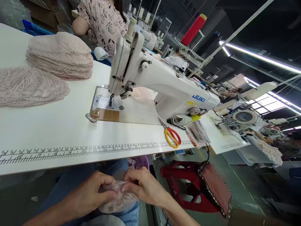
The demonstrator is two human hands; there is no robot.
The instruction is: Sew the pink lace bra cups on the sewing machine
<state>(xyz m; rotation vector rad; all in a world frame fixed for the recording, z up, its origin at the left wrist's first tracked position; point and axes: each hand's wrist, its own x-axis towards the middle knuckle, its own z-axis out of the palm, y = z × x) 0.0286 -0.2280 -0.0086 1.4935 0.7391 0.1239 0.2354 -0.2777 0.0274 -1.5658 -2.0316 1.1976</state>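
Over my lap, below the table edge, both hands pinch a pale pink piece of lace fabric (119, 199). My left hand (94, 193) grips its left side between thumb and fingers. The upper right edge is pinched by my right hand (141, 185), close to the left fingertips. Part of the lace is hidden behind the fingers. Above on the table stands a white sewing machine (164, 75), its presser foot (110, 100) over the metal plate. On the table's left lie a tall stack of pale lace pieces (61, 56) and a second lace pile (30, 86).
Scissors with red and yellow handles (172, 135) lie near the table edge, beside a coil of white cord (180, 120). A printed ruler (94, 151) runs along the front edge. A red stool (188, 185) and purple basket (142, 161) stand below. A person (103, 25) sits beyond.
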